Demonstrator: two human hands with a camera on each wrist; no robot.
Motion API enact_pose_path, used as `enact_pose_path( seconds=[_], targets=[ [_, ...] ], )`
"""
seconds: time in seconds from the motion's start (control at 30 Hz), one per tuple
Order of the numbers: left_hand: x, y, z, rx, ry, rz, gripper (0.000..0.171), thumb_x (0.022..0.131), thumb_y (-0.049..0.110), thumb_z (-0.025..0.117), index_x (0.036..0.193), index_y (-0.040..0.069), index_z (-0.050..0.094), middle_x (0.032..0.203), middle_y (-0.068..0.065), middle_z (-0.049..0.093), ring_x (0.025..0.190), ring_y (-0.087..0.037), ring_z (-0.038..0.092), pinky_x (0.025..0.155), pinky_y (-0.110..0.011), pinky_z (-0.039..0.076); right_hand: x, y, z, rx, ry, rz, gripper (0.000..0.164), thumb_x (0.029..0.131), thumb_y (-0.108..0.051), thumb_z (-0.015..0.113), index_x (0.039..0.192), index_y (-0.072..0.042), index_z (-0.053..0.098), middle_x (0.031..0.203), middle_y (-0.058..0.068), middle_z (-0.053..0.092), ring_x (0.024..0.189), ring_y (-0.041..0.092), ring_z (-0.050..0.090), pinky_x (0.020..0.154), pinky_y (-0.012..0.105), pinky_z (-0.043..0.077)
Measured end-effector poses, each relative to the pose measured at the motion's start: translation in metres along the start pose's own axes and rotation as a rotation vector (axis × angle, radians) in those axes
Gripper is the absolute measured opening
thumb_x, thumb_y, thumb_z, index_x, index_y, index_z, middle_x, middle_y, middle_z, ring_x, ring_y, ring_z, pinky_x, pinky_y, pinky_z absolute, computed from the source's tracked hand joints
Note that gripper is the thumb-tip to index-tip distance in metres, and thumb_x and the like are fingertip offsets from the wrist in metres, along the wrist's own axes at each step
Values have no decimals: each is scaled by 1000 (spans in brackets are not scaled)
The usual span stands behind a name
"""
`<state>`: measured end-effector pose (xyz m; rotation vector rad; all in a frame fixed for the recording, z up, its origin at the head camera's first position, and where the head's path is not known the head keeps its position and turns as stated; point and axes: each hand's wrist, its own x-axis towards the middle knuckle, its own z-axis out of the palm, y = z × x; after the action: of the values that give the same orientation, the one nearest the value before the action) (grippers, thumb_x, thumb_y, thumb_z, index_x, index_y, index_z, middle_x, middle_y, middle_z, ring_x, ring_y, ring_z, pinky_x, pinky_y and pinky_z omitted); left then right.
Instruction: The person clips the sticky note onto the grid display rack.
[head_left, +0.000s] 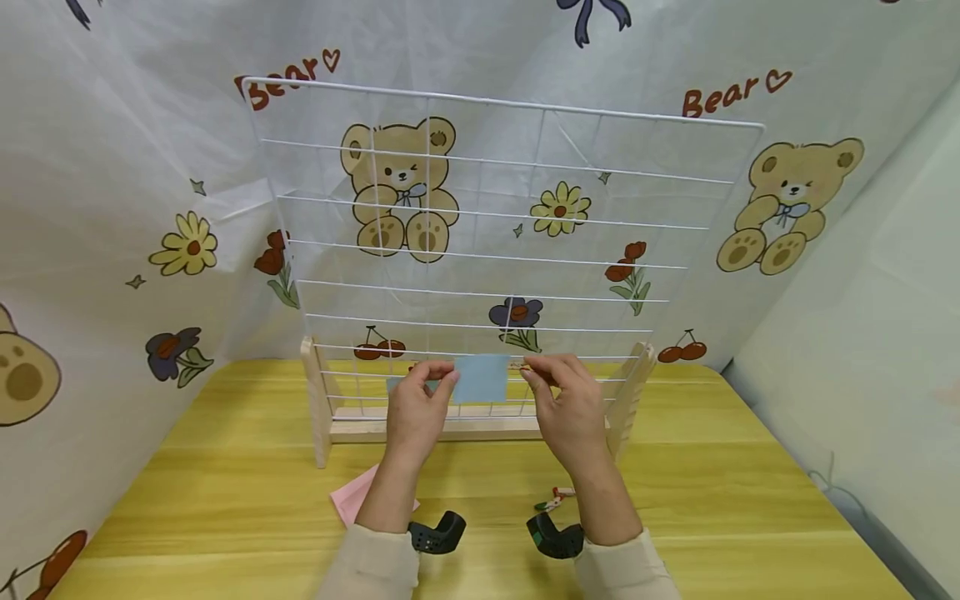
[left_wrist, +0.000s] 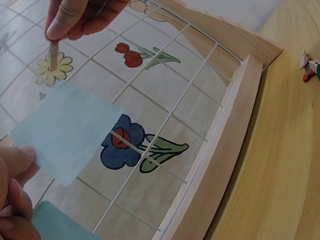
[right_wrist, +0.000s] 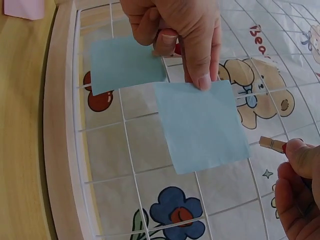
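Observation:
My left hand (head_left: 420, 408) pinches a light blue paper square (head_left: 482, 379) by one edge, in front of the lower wires of a white wire grid (head_left: 487, 102). To the right of that paper, my right hand (head_left: 566, 408) pinches a small wooden clothespin (right_wrist: 272, 144), which is apart from the paper in the right wrist view. A second blue paper square (right_wrist: 125, 65) is at the grid's lower part, partly behind my left hand. Beside its edge a bit of another clothespin with red shows, mostly covered by my fingers.
Wooden feet and a wooden crossbar (head_left: 480, 431) hold the grid upright on the yellow wood-grain table (head_left: 720, 467). Pink paper (head_left: 352, 496) lies by my left forearm. Loose coloured clothespins (head_left: 553, 500) lie near my right wrist. A bear-print cloth (head_left: 637, 50) hangs behind.

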<state>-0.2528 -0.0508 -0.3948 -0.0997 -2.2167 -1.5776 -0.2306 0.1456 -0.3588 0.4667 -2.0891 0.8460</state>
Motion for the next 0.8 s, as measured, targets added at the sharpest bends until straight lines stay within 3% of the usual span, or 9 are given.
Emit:
enact_pose_path(
  seconds=[0.8],
  targets=[
    [2, 1, -2, 25, 16, 29, 15, 95, 25, 74, 108, 18, 75, 99, 1, 77, 61, -11, 46, 53, -24, 36, 11, -9, 16, 5, 3, 28, 16, 89, -9, 78, 105, -5, 78, 96, 8, 71, 85, 20, 72, 75, 37, 62]
  ],
)
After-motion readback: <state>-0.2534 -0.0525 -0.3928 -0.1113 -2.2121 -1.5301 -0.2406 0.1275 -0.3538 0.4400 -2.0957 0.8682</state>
